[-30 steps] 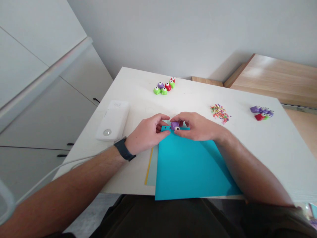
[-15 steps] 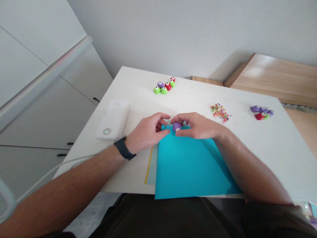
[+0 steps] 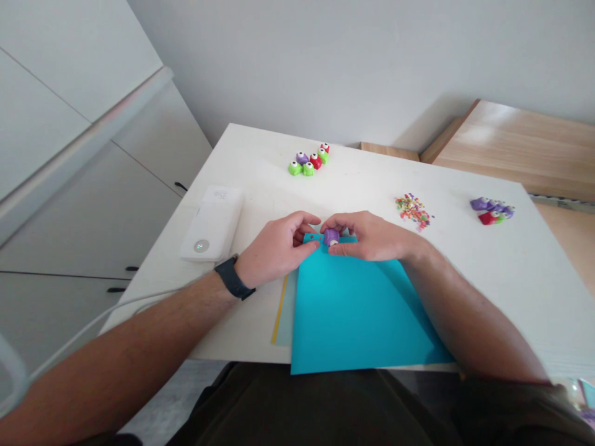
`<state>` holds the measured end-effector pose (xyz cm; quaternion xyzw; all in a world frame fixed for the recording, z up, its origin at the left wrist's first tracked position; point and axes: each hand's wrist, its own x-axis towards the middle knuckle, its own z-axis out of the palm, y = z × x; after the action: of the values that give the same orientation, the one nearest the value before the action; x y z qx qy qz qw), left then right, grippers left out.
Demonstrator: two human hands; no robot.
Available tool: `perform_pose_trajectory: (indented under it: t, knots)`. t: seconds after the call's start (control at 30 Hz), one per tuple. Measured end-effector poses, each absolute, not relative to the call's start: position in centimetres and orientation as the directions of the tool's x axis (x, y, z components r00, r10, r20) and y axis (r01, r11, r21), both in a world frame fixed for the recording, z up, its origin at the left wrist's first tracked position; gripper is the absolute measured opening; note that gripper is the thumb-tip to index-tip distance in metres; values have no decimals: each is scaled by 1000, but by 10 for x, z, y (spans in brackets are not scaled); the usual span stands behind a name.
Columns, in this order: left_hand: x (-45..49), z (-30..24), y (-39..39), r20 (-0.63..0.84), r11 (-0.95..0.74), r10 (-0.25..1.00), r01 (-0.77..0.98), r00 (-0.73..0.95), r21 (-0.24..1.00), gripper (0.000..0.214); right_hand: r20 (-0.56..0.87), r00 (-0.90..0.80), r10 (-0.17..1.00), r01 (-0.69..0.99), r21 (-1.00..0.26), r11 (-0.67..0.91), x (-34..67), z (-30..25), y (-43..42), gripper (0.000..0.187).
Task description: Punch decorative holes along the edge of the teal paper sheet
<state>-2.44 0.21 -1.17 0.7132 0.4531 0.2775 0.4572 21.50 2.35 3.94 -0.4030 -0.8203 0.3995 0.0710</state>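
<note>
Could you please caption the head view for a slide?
Purple punch in right hand at far edge of blue sheet, left hand alongside.

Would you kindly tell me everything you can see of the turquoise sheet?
The turquoise sheet is smooth, like paper or thin card. It overlaps a pale sheet with a yellow edge on the white table, its near edge slightly overhanging. Small star shapes, apparently punched, sit near its far left corner. The left hand appears to steady that corner, while the right hand holds a purple punch at the far edge. The right forearm hides part of its right side.
</note>
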Motion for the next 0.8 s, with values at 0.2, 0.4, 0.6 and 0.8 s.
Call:
perform_pose_trajectory:
  t: [0.2,0.4,0.6,0.8]
  knots:
    - [-25,-12,2,-25,-167,898,391,440,905,39,-206,-648,733,609,-718,337,213,38,23,30]
    - [-25,-13,2,-13,-176,897,385,441,906,38,-200,-653,730,601,-723,340,214,39,22,29]
    - [-25,-12,1,-20,-170,896,386,443,907,38,-194,-674,713,595,-714,368,215,39,23,29]
    - [-25,-11,1,-25,-166,896,387,443,907,38,-201,-667,717,596,-722,351,215,40,22,29]
